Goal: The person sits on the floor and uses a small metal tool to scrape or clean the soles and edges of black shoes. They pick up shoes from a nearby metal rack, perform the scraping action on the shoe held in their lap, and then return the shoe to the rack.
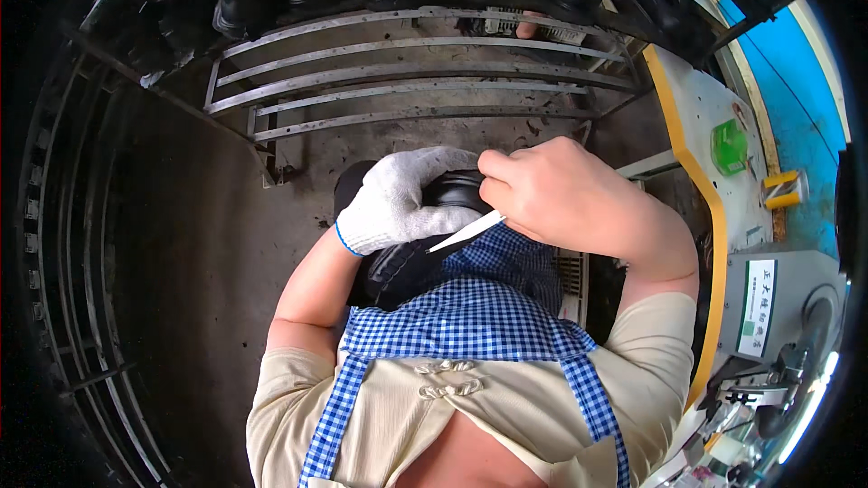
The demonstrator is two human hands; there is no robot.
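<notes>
My left hand (394, 199) gripped a black shoe (457, 188), my right hand (550, 188) a white tapered tool (472, 229): seemingly mid-handwork, next needing steadiness.

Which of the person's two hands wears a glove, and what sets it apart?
The left hand, wearing a blue-edged white knitted glove; the right hand is bare and holds a slender white object.

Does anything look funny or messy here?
Yes, a mismatch: the left hand wears a white knitted glove with blue edging, but the right hand is bare. Small dark scraps also litter the grey floor.
</notes>
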